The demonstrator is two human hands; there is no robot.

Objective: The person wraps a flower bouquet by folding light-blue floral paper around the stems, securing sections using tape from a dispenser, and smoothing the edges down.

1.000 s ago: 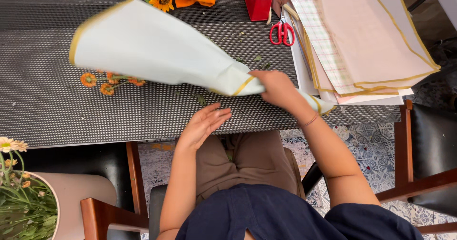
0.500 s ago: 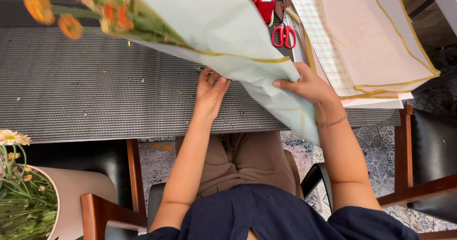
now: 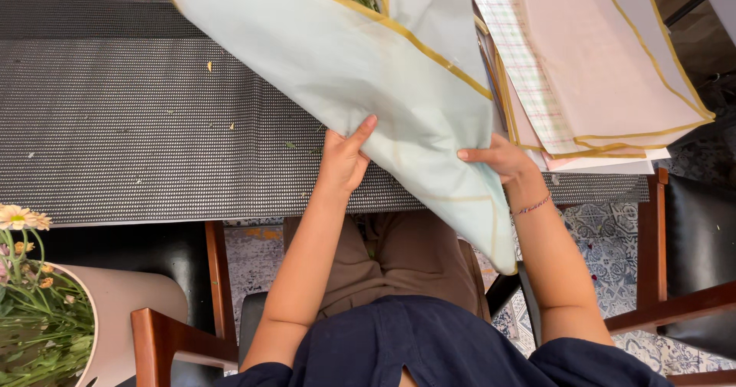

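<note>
Item: paper cone (image 3: pixel 360 72), light, crushable; you are gripping it near the table's (image 3: pixel 115 126) front edge, left hand (image 3: pixel 343 161) and right hand (image 3: pixel 498 159) fingers pinching its sides.

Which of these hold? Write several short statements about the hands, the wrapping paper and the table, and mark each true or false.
1. Both hands grip the pale blue wrapping paper. True: left hand, right hand.
2. The paper's edge is red. False: it is gold.
3. A stack of pink and checked sheets lies on the right of the table. True.
4. The table mat is plain white. False: it is dark woven mesh.
5. The right wrist is bare. False: it wears a thin bracelet.
</note>
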